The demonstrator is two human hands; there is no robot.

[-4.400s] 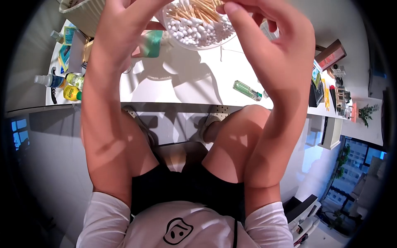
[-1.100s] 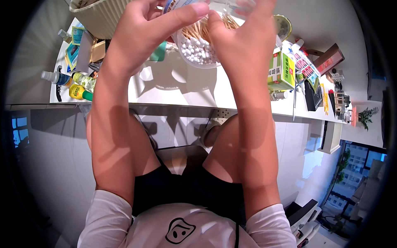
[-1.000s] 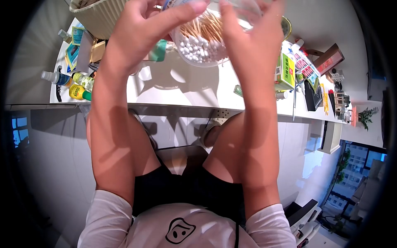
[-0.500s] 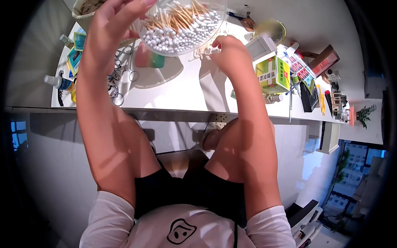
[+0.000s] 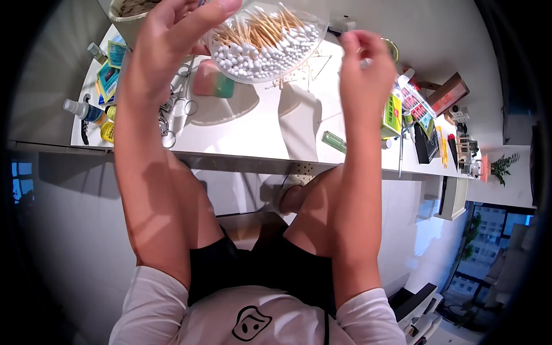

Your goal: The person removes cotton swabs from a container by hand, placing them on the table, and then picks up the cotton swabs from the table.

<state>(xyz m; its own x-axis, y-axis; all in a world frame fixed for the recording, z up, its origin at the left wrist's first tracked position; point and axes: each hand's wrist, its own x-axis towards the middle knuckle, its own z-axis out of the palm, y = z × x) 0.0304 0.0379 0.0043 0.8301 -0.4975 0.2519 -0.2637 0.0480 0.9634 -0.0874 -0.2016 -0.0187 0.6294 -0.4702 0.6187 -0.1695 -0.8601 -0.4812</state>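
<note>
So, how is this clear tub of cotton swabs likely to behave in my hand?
The clear tub is probably light for its size, holding slim swabs. Its smooth see-through wall may slip if the left hand loosens. The swabs look loose, likely to slide when tilted.

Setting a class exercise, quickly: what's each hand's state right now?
Left hand: closed, holding the clear tub of cotton swabs.
Right hand: curled and blurred; whether fully closed or holding anything cannot be told.
</note>
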